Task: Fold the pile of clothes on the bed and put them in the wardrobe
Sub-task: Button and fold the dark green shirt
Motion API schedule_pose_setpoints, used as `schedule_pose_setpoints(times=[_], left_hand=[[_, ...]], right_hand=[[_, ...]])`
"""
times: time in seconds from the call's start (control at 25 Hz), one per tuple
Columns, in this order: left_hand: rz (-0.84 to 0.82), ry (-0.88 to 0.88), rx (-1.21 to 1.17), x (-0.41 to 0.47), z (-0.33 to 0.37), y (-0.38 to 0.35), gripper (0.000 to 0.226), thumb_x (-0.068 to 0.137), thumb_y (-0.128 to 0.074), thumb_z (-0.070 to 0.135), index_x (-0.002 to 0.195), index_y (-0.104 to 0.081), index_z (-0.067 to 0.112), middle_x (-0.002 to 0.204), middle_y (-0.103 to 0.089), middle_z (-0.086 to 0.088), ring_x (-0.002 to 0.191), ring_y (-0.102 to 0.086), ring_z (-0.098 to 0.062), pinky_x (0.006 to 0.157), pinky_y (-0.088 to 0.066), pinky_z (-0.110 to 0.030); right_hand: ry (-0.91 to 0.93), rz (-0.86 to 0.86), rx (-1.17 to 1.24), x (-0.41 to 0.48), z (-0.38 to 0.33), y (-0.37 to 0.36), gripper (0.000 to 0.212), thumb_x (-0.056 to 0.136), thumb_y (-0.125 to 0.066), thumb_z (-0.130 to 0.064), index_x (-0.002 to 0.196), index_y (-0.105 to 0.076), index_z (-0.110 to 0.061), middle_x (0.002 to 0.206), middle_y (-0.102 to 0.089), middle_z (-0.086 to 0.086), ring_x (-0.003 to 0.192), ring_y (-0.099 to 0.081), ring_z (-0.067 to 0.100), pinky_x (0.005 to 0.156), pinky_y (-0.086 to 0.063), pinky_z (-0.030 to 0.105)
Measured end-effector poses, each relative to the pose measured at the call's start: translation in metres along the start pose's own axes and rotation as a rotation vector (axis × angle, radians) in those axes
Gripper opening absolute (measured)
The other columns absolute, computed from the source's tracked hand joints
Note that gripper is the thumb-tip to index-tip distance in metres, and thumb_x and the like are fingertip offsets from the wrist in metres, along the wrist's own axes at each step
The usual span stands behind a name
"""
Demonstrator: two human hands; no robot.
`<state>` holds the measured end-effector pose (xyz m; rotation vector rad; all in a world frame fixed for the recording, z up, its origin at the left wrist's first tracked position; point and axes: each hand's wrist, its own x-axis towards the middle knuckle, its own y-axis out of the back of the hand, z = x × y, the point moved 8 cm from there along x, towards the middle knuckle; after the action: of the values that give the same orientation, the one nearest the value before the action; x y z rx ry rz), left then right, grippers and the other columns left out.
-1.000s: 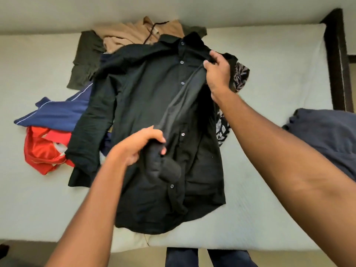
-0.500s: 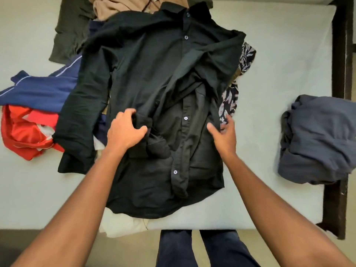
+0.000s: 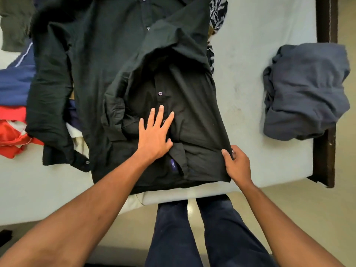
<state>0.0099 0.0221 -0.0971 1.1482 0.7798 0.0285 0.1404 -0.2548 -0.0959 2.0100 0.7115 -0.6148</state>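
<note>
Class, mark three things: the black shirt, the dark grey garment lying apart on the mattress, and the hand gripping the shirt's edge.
black shirt point(image 3: 107, 60): head view, its spread front panel.
dark grey garment point(image 3: 306, 89): head view, middle of the bundle.
right hand point(image 3: 238, 164): head view, back of the hand.

A black shirt point(image 3: 107, 74) lies spread, buttons up, on the bed point(image 3: 250, 74), its right side folded in over the front. The left hand point(image 3: 154, 133) presses flat on the placket, fingers spread. The right hand point(image 3: 238, 165) pinches the shirt's lower right edge. Navy point(image 3: 15, 83), red point(image 3: 11, 132) and olive point(image 3: 13, 22) clothes lie at the left, partly under the sleeve. A patterned cloth point(image 3: 217, 14) peeks out at the top. A grey garment point(image 3: 306, 89) lies well apart on the right.
</note>
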Motion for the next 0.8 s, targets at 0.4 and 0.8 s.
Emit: schedule_pose_setpoints(times=[0.4,0.8], left_hand=[[-0.009,0.115,-0.104,-0.126,-0.016,-0.069,0.066,0.078,-0.071,0.048,0.135,-0.051,0.020,0.121,-0.056,-0.005,0.111,-0.056,-0.030,0.084,-0.048,-0.043],[-0.032,0.564,-0.823,-0.108,0.017,-0.085,0.040,0.080,-0.071,0.061,0.092,-0.062,0.024,0.079,-0.064,0.010,0.077,-0.061,-0.010,0.069,-0.047,-0.031]], right_hand=[[-0.180,-0.120,-0.078,-0.014,0.077,-0.020,0.010,0.089,-0.074,-0.029,0.095,-0.069,-0.023,0.081,-0.065,-0.004,0.081,-0.062,0.016,0.080,-0.049,0.032],[0.122,-0.052,-0.260,-0.033,0.037,-0.049,0.081,0.073,-0.089,-0.016,0.139,-0.044,-0.028,0.132,-0.043,0.002,0.106,-0.056,0.017,0.090,-0.051,0.031]])
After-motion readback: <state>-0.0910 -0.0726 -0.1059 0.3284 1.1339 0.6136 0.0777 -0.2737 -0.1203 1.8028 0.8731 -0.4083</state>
